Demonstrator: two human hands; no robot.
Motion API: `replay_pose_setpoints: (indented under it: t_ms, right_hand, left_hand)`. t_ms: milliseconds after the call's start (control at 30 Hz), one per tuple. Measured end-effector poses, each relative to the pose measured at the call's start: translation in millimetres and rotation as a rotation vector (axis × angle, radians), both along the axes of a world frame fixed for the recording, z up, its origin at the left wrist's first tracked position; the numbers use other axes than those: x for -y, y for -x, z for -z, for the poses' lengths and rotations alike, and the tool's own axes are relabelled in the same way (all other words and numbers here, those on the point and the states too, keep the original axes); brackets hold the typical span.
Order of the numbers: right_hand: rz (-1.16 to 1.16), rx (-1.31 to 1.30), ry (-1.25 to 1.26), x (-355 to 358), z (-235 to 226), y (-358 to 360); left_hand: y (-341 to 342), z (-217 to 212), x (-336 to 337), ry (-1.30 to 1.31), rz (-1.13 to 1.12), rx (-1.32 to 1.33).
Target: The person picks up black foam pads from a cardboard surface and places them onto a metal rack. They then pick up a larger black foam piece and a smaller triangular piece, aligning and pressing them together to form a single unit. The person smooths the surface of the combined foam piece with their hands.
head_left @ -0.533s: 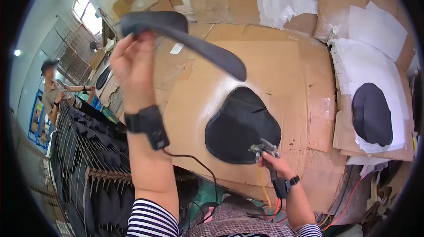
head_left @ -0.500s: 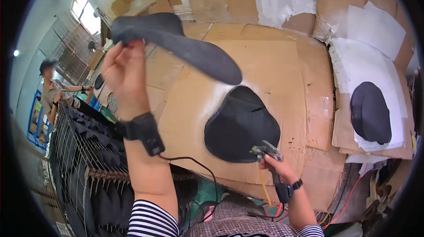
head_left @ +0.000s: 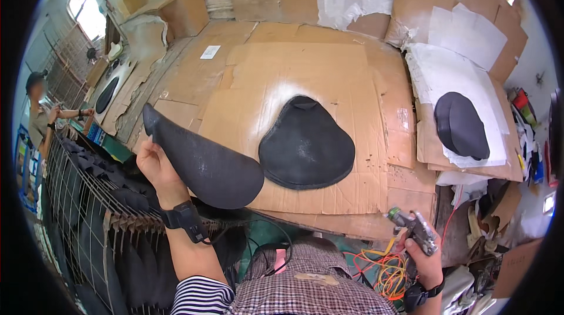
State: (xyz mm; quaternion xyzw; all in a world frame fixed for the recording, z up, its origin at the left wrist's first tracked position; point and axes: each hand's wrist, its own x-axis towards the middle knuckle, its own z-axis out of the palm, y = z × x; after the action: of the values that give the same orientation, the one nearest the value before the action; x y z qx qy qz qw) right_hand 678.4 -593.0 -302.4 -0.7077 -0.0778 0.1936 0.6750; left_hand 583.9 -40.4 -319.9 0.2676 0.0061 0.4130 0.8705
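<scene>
My left hand (head_left: 155, 169) grips a long black seat-shaped cover (head_left: 202, 162) by its narrow end, holding it low over the left edge of the cardboard-covered bench (head_left: 247, 68). A second black cover (head_left: 305, 142), wide and rounded, lies flat in the middle of the bench. My right hand (head_left: 426, 259) is shut on a small metal spray gun (head_left: 411, 227), held below the bench's front edge at the lower right. A dark band sits on each wrist.
A third black cover (head_left: 461, 124) rests on white sheets at the right. A wire rack (head_left: 88, 209) full of black covers stands at the left. Another person (head_left: 41, 115) works far left. Orange and yellow hoses (head_left: 382, 265) coil near my lap.
My left hand has brought the long black cover down from overhead to just above the bench's left edge. My right hand with the spray gun has dropped away from the middle cover.
</scene>
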Motion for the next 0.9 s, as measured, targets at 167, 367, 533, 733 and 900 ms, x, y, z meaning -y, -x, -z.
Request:
replay_pose_setpoints:
  t_ms: [167, 367, 533, 733, 900]
  right_hand:
    - [0.118, 0.063, 0.122, 13, -21, 35]
    - [-0.086, -0.108, 0.086, 0, -26, 76]
    - [-0.008, -0.031, -0.021, -40, -20, 80]
    - [0.234, 0.063, -0.009, -43, -27, 84]
    - [0.278, 0.128, 0.16, -14, -33, 103]
  left_hand:
    - [26, 16, -5, 0.119, 0.054, 0.017]
    - [46, 21, -10, 0.086, 0.05, 0.0]
    - [50, 45, -31, 0.109, 0.001, 0.011]
    - [45, 33, -18, 0.126, 0.121, 0.044]
    - [46, 47, -33, 0.2, 0.312, 0.18]
